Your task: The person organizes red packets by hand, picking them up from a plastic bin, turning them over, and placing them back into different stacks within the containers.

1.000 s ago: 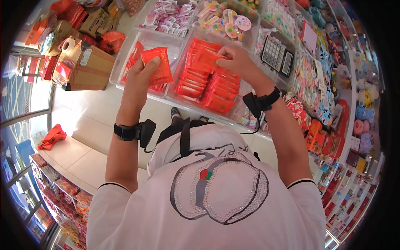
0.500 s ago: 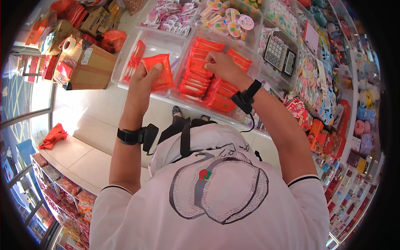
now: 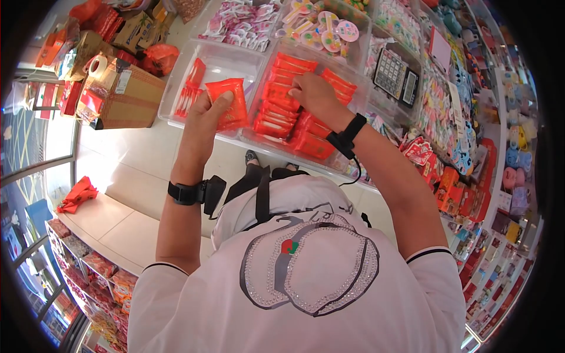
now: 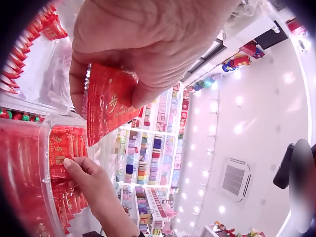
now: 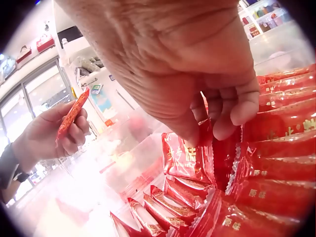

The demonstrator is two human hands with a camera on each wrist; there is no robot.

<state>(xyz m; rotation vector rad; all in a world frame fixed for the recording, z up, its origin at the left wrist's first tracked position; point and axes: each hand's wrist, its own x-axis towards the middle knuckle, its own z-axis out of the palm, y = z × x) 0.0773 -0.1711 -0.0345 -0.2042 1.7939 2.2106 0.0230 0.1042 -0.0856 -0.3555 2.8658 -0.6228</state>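
Observation:
My left hand point(image 3: 201, 126) holds a flat red packet point(image 3: 231, 106) between thumb and fingers, raised over the front of a clear plastic bin. Gold characters show on this packet's face in the left wrist view. To the right, my right hand point(image 3: 319, 97) reaches down into a second clear bin. Its thumb and curled fingers pinch a red packet point(image 5: 185, 155) at the top of a row. Rows of matching red packets point(image 3: 275, 126) stand closely stacked around that hand. Several more red packets point(image 3: 187, 100) line the left side of the left bin point(image 3: 238, 62).
Behind are bins of pink-and-white small packets point(image 3: 244, 23) and colourful round-ended sweets point(image 3: 323, 29). A calculator point(image 3: 394, 76) lies right of the right hand. Cardboard boxes point(image 3: 132, 97) stand on the left; a low ledge point(image 3: 126, 229) holds a red bag point(image 3: 77, 194).
My right hand has moved left across its bin to the left row, uncovering packets on the right, then stayed there. My left hand, still holding its packet, has shifted slightly right.

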